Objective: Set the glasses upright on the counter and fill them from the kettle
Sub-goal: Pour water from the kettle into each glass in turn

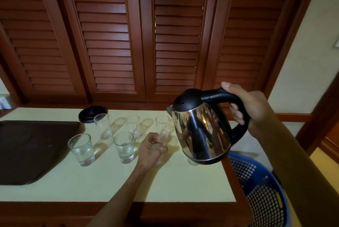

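My right hand (251, 109) grips the black handle of a steel kettle (200, 131) held in the air above the counter's right end, spout pointing left. My left hand (149, 148) is wrapped around a clear glass (157, 144) standing on the pale counter (110, 182). Several other clear glasses stand upright: two in front (82, 149) (124, 147) with water in them, and three behind (103, 125) (133, 125) (162, 124). The base of one more glass (193, 163) peeks out under the kettle.
A dark tray (31, 149) lies at the counter's left. The black kettle base (92, 114) sits at the back. A blue perforated basket (260, 190) stands off the counter's right edge. Wooden louvred doors (143, 34) rise behind the counter.
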Demonstrator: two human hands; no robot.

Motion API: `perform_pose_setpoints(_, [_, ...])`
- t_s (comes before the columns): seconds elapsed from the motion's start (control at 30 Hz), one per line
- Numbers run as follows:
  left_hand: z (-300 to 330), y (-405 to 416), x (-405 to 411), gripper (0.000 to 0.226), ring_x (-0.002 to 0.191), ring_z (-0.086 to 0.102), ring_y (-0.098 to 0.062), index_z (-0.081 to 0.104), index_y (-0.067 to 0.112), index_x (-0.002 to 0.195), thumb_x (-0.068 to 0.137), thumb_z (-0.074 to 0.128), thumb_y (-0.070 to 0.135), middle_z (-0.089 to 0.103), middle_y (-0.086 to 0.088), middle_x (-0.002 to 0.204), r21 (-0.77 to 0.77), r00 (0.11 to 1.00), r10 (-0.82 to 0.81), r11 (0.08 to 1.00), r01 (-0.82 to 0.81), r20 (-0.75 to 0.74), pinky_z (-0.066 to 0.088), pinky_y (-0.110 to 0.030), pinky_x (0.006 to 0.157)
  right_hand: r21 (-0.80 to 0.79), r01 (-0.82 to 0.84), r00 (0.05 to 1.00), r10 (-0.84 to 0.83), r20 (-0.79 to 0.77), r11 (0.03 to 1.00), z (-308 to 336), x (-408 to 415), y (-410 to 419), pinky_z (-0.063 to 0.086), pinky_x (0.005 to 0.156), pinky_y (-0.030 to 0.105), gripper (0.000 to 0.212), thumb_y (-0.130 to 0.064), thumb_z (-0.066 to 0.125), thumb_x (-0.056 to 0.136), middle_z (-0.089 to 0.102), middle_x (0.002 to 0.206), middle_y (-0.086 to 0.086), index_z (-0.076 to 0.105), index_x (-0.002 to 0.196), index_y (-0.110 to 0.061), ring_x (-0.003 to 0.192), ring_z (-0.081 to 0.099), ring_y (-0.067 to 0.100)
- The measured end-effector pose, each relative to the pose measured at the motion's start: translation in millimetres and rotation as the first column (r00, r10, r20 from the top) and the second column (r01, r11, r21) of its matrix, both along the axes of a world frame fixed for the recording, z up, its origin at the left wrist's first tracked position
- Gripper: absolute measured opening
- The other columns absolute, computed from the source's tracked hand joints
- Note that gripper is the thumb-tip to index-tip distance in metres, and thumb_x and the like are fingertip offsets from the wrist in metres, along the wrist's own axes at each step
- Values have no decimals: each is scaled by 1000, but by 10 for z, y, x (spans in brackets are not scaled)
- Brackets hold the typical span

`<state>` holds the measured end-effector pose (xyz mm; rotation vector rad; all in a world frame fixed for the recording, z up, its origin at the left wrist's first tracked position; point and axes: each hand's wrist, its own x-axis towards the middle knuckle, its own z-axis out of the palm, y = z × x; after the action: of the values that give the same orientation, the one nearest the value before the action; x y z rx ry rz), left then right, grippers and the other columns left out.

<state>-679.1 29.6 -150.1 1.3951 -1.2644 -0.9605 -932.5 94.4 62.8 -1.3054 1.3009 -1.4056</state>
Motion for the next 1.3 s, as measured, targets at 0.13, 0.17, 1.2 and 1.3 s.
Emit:
perform_pose_setpoints(0.13, [-8, -17, 0, 39, 97, 68, -23, 62, 10, 95, 60, 79, 11, 70, -8, 100, -10, 999, -32, 999, 32, -14, 54, -32, 82, 12, 10, 1000, -10, 19, 1000, -1, 116, 34, 34, 34, 19, 59, -43, 69, 94, 43, 38, -1, 53, 42, -18, 29, 37, 13])
perform_pose_setpoints(0.17, [-36, -42, 13, 40, 98, 68, -23, 61, 11, 97, 61, 80, 11, 70, -6, 100, -8, 999, -42, 999, 42, -20, 54, -31, 83, 9, 5, 1000, -5, 17, 1000, 4, 142, 48, 34, 34, 19, 57, -41, 68, 95, 44, 38, -1, 53, 45, -18, 29, 38, 12])
perform_pose_setpoints(1.2, [-142, 115, -1356, 70, 106, 65, -3, 51, 26, 124, 69, 94, 24, 67, 14, 113, -76, 991, -54, 995, 63, 123, 51, -18, 83, 68, -4, 999, 6, -32, 998, 2, -1015, -55, 33, 38, 24, 59, -48, 76, 86, 43, 39, 2, 54, 40, -19, 33, 36, 16])
perform_pose_setpoints(1.3, [-130, 33, -1399, 52, 95, 69, -13, 59, 20, 111, 69, 89, 11, 71, 5, 102, -38, 993, 1, 999, 4, 122, 53, -22, 76, 60, -90, 994, 93, -61, 994, -23, -1146, -113, 31, 38, 22, 56, -46, 76, 86, 45, 41, 0, 57, 41, -20, 34, 37, 13])
